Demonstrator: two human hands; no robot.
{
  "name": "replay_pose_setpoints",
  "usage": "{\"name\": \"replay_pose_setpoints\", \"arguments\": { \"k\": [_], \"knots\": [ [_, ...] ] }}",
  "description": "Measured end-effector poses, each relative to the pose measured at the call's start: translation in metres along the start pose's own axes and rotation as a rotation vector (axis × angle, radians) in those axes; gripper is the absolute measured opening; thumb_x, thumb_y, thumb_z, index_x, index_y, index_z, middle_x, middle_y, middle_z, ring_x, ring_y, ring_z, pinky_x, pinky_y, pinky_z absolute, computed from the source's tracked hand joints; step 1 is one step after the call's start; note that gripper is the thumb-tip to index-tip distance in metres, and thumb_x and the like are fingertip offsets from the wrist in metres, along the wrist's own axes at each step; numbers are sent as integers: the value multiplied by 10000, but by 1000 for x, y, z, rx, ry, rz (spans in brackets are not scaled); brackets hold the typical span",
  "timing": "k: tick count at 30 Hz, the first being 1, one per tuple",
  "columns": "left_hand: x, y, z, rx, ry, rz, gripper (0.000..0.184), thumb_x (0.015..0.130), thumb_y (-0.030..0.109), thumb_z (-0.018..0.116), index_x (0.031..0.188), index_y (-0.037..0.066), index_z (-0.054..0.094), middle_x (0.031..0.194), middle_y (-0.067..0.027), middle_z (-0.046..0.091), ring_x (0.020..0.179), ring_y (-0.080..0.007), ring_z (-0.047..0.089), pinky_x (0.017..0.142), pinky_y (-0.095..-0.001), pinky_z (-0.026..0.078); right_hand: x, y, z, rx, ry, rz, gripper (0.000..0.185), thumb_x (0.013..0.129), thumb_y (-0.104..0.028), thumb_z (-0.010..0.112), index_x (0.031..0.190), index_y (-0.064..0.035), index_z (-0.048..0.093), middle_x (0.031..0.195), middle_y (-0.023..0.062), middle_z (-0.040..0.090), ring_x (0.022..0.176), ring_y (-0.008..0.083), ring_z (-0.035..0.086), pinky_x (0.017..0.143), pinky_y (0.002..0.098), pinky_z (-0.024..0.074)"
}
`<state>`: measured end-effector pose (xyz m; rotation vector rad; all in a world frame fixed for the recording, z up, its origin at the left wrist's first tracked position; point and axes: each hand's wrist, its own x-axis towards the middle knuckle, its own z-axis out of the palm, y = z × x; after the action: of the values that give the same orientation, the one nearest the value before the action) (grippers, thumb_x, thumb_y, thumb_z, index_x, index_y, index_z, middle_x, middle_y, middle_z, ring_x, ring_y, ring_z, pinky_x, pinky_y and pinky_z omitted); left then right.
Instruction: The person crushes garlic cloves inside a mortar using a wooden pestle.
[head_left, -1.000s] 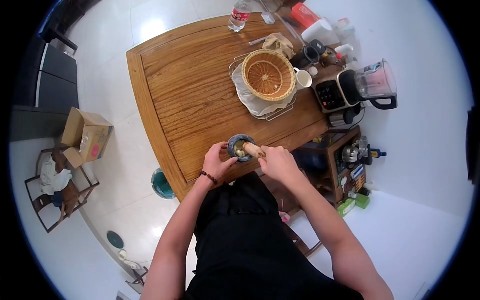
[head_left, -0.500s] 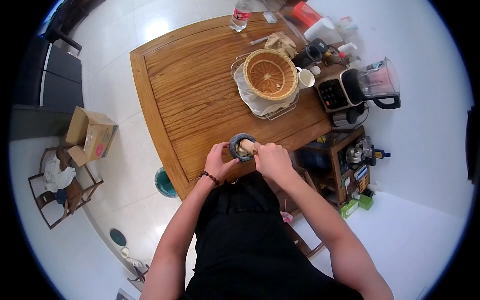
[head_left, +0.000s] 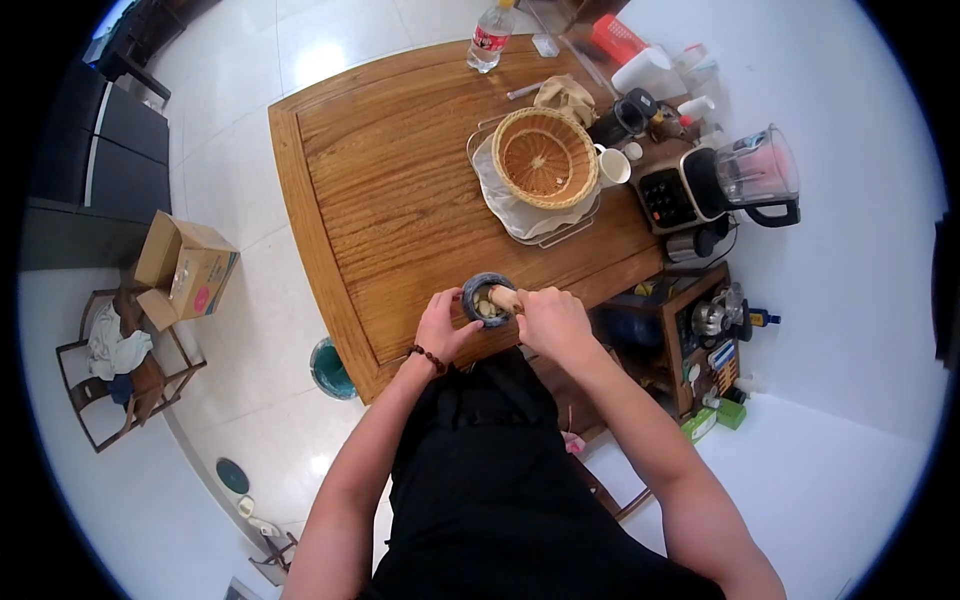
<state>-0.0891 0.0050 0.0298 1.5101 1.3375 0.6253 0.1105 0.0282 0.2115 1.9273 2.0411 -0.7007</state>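
Observation:
A dark grey stone mortar (head_left: pixel 470 291) stands near the front edge of the wooden table (head_left: pixel 400 200). Several pale yellowish pieces (head_left: pixel 486 308) lie inside it. My left hand (head_left: pixel 441 325), with a beaded bracelet on the wrist, rests against the mortar's left side, thumb and fingers spread around it. My right hand (head_left: pixel 553 322) is wrapped round the upper end of a light wooden pestle (head_left: pixel 506 298), which leans to the right with its lower end in the mortar.
A wicker basket (head_left: pixel 545 158) sits on a cloth-covered wire rack (head_left: pixel 552 238). Beyond are a white mug (head_left: pixel 612 167), a plastic bottle (head_left: pixel 490 38) and a blender (head_left: pixel 700 185). A cardboard box (head_left: pixel 190 272) and green bin (head_left: pixel 331 370) stand on the floor at left.
The pestle dipped deeper into the mortar with my right hand, then came back up a little. My left hand has stayed at the mortar. The whole view has shifted slightly.

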Motion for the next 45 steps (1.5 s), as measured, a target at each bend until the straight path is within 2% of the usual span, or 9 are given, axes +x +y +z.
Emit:
{"name": "replay_pose_setpoints", "arguments": {
  "k": [8, 11, 16, 20, 22, 27, 32, 38, 45],
  "knots": [
    [1, 2, 7, 64, 21, 16, 786, 784, 241, 952, 1429, 32, 554, 1349, -172, 600, 1110, -316, 699, 977, -425, 589, 8, -1, 3, -57, -42, -35, 202, 895, -169, 725, 1001, -12, 796, 919, 257, 774, 913, 425, 780, 822, 517, 634],
    [-4, 5, 6, 30, 173, 64, 633, 799, 217, 943, 1319, 20, 641, 1185, -153, 688, 987, -275, 730, 899, -388, 612, 6, 0, -7, -72, -80, -68, 221, 903, -195, 731, 1007, -11, 796, 924, 256, 774, 908, 424, 780, 820, 515, 634],
    [-19, -16, -18, -143, 172, -450, 316, 897, 248, 889, 1068, 8, 775, 823, -76, 778, 808, -185, 757, 765, -328, 627, 15, 11, -5, -39, -81, -132, 252, 917, -234, 751, 1050, -24, 793, 932, 245, 773, 908, 420, 779, 819, 512, 633],
    [-38, -31, -9, -386, 268, -552, 409, 923, 294, 871, 1209, 22, 763, 1009, -113, 812, 922, -215, 784, 825, -349, 633, 25, 25, -6, -63, -63, -227, 246, 916, -228, 756, 1074, -43, 790, 937, 243, 766, 893, 420, 774, 816, 516, 632],
    [-39, -10, 5, -229, 323, -275, 514, 910, 341, 880, 1301, 40, 739, 1136, -153, 800, 1007, -267, 784, 884, -381, 631, 31, 34, 1, -27, 54, -387, 239, 916, -219, 758, 1085, -52, 786, 962, 201, 770, 892, 394, 771, 824, 512, 627],
    [-36, 34, 38, -10, 270, -244, 979, 765, 429, 964, 1522, 1, 514, 1505, -223, 584, 1398, -367, 572, 1190, -461, 462, 56, 57, 11, 483, 99, -634, 247, 862, -189, 830, 1048, -35, 782, 1006, 154, 774, 868, 328, 753, 812, 443, 610],
    [-30, 40, 62, 92, 388, -189, 1086, 717, 435, 989, 1557, -4, 460, 1552, -238, 528, 1459, -405, 493, 1233, -475, 412, 80, 70, 11, 521, 94, -704, 224, 825, -120, 872, 1009, -29, 782, 1015, 154, 789, 836, 274, 736, 821, 364, 591],
    [2, 33, 56, 129, 379, 21, 1140, 673, 457, 1002, 1563, -1, 456, 1564, -234, 515, 1460, -421, 488, 1227, -489, 414, 112, 65, 45, 1286, -113, -788, 101, 923, 2, 784, 863, 29, 707, 790, 95, 731, 737, 203, 669, 688, 350, 538],
    [22, 22, 44, 132, 278, 365, 1076, 716, 484, 972, 1526, -33, 487, 1500, -218, 571, 1391, -407, 556, 1181, -487, 455, 111, 66, 34, 1489, -169, -1012, 377, 1047, -61, 606, 682, -7, 530, 596, 61, 554, 532, 187, 527, 578, 357, 483]
  ]
}}
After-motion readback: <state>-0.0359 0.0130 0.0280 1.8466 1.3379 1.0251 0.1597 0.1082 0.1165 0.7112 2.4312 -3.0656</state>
